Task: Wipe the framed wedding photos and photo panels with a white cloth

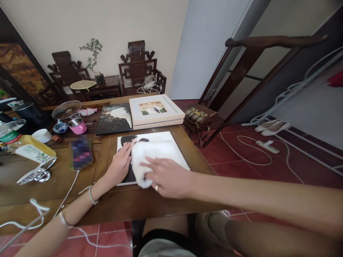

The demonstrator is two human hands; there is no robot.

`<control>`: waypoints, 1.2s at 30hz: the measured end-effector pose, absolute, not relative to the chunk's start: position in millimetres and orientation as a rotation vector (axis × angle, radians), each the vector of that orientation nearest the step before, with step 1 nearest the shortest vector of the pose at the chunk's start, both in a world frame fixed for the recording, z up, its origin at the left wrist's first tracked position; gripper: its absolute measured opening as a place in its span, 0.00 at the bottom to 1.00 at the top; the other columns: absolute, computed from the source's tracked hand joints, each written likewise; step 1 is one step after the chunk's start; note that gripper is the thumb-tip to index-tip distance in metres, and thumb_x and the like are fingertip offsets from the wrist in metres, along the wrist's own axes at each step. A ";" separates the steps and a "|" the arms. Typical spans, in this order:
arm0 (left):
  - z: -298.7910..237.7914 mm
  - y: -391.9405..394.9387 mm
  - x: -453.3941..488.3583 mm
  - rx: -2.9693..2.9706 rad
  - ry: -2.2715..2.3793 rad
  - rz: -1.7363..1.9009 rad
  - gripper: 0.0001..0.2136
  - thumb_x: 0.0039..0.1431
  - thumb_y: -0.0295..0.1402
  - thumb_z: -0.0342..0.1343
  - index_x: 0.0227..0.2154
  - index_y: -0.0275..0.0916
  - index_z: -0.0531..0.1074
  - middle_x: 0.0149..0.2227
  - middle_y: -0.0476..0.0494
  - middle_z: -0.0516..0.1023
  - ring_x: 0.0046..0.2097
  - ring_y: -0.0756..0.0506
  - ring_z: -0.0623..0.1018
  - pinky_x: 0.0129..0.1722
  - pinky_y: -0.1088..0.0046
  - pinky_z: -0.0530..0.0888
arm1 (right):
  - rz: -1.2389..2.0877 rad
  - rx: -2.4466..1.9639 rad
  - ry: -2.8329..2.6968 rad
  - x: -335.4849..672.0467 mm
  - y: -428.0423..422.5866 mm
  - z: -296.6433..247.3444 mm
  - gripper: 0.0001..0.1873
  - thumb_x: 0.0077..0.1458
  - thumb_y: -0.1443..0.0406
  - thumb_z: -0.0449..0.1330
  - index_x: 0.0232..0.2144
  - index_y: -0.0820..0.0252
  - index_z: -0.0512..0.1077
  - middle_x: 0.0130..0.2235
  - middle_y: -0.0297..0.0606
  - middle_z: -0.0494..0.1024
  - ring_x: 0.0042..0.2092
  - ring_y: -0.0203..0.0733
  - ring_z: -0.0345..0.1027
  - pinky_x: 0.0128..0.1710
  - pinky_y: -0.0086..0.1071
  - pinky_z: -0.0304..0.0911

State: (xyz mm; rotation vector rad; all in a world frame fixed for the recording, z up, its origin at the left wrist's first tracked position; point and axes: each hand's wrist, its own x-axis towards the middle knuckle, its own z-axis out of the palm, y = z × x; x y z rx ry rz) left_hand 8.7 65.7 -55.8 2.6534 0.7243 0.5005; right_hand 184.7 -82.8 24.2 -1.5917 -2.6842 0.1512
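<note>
A photo panel (171, 137) with a black-and-white picture of two people lies flat near the table's front edge. My left hand (122, 161) rests on the panel's left part, fingers stretched out and lying flat. Covering much of the panel's middle is a folded white fluffy cloth (158, 150). My right hand (170, 175) presses on the cloth's near side, its index finger extended across the top and other fingers curled at the folded edge. A ring sits on one finger. The cloth hides part of the picture.
Behind the panel are a dark photo board (114, 119) and stacked white frames (158, 119). To the left stand a pink cup (76, 125), an oil bottle (32, 148), a hair clip (40, 173) and a blurred device (81, 152) on a cable. A chair (241, 71) stands right.
</note>
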 end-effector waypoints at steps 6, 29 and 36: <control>-55.6 65.5 9.2 2.644 0.707 0.539 0.23 0.69 0.33 0.38 0.66 0.39 0.53 0.68 0.35 0.56 0.69 0.40 0.54 0.65 0.52 0.58 | 0.029 -1.814 -2.553 209.2 -27.4 27.7 0.16 0.57 0.68 0.51 0.44 0.62 0.74 0.49 0.53 0.75 0.51 0.55 0.69 0.42 0.40 0.65; -54.0 65.9 9.6 2.652 0.729 0.502 0.24 0.69 0.33 0.37 0.65 0.36 0.54 0.68 0.34 0.55 0.69 0.40 0.54 0.65 0.53 0.59 | 0.297 -1.618 -2.736 155.1 -120.6 32.3 0.15 0.49 0.67 0.61 0.40 0.65 0.78 0.60 0.60 0.66 0.60 0.71 0.58 0.50 0.58 0.63; -55.6 66.5 8.8 2.651 0.715 0.518 0.23 0.69 0.33 0.37 0.65 0.37 0.54 0.68 0.35 0.55 0.69 0.40 0.54 0.65 0.53 0.59 | 0.348 -1.731 -2.690 175.6 -87.3 46.8 0.16 0.53 0.71 0.54 0.42 0.62 0.76 0.55 0.51 0.72 0.56 0.57 0.64 0.46 0.45 0.67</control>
